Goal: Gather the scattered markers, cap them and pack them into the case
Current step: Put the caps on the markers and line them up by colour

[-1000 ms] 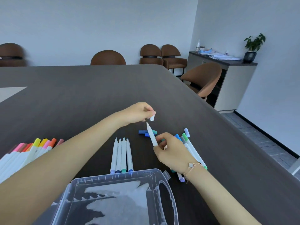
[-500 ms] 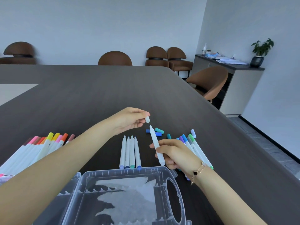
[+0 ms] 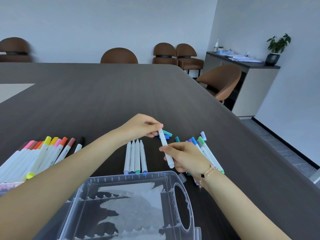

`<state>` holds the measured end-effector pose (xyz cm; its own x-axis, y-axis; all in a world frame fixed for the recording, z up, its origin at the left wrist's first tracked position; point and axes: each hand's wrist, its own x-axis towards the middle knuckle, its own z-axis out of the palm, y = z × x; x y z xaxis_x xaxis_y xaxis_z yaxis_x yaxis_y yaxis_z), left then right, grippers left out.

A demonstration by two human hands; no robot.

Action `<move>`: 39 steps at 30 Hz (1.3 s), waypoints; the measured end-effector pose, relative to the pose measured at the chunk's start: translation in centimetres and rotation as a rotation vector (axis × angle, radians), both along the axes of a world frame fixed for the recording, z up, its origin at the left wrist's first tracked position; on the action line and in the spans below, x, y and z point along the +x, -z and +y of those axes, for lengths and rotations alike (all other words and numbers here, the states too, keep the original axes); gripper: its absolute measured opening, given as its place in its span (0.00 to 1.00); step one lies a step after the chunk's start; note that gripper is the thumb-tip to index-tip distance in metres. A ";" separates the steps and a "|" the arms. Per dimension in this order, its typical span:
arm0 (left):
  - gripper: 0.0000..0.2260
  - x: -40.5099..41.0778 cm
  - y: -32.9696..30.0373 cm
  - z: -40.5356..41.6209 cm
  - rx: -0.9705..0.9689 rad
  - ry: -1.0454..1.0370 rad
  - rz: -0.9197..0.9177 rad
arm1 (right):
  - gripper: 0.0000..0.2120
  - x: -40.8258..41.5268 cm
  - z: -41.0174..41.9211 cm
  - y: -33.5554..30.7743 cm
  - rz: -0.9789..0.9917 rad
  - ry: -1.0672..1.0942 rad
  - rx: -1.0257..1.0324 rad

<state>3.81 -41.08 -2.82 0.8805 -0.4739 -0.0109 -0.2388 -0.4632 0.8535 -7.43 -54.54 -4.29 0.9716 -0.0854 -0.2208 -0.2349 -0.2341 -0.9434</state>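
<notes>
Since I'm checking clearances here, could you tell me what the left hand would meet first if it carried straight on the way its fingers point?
Probably the loose teal and blue caps just beyond the left hand fingertips, which pinch the white marker; depth is uncertain.

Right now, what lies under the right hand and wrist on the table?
Under the right hand lies a cluster of white markers with blue, green and purple caps, fanned toward the table edge. Their middle parts are covered by the hand, so the count is unclear.
</notes>
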 end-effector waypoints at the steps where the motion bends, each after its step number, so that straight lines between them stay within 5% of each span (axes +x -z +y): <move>1: 0.11 -0.1 0.1 -0.1 0.004 -0.003 -0.018 | 0.12 0.0 0.1 0.1 0.007 0.011 -0.003; 12: 0.10 0.1 -0.5 -0.2 -0.100 0.019 0.001 | 0.10 0.8 1.0 0.7 -0.081 0.140 -0.034; 17: 0.10 0.1 -1.3 1.3 0.197 0.079 -0.197 | 0.11 1.2 0.4 1.2 -0.143 0.022 -0.411; 21: 0.07 -0.3 -1.7 2.9 0.435 -0.077 -0.284 | 0.10 1.1 0.6 1.7 -0.146 0.016 -0.671; 27: 0.10 -2.2 -1.4 4.6 0.725 -0.039 -0.181 | 0.11 1.0 0.6 1.8 -0.127 0.059 -0.831; 39: 0.15 -3.4 0.6 5.5 0.704 -0.151 0.067 | 0.07 1.9 -2.8 -0.1 -0.305 0.132 -0.841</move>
